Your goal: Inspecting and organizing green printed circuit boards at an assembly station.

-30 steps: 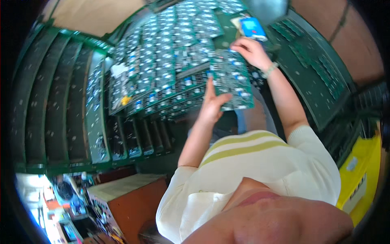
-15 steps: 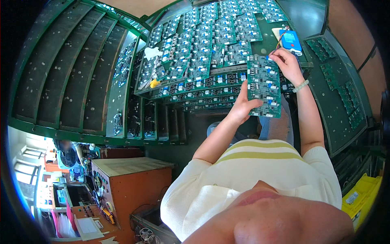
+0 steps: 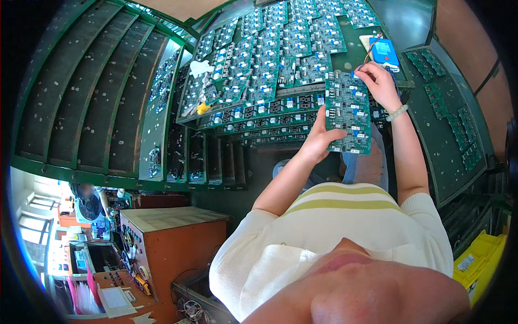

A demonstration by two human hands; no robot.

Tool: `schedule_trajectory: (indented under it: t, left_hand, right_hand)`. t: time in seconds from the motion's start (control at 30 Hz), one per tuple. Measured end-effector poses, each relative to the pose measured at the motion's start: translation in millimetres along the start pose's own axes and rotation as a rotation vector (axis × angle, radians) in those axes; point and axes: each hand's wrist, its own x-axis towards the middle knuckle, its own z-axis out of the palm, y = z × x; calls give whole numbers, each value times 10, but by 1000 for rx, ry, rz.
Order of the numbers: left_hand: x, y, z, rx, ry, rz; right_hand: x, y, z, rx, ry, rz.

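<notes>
My left hand (image 3: 321,138) grips a green circuit board (image 3: 348,116) by its left edge, thumb across the face and fingers partly behind it. The board is tilted up in front of me, with several blue and white connectors on it. At its top right corner, the fingertips of my right hand (image 3: 380,83) pinch a small plug on thin coloured wires (image 3: 369,55). The plug meets a blue connector there; whether it is fully seated is too small to tell. These wires run up to a blue handheld device (image 3: 383,52) with a lit screen, lying on the bench.
Rows of green circuit boards (image 3: 264,65) cover the bench beyond, with more on shelves below. A white scrap (image 3: 200,68) and a yellow piece (image 3: 203,108) lie at its left. Green racks (image 3: 81,92) stand left, a tray with boards (image 3: 452,116) right, a yellow bin (image 3: 477,264) lower right.
The view has shifted slightly. Both hands stay on the same board and plug, with hardly any movement between them.
</notes>
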Motion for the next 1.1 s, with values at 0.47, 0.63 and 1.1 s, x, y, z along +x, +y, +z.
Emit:
schedule_trajectory:
  t: [0.47,0.63,1.1]
  left_hand:
    - [28,38,42,9,13,61]
    - [113,73,77,17,24,116]
    - [308,61,87,9,68,91]
  right_hand:
    - [29,103,100,218,202,95]
    - [-20,99,54,75,104,-131]
    - [-25,143,6,-21,-38,-131]
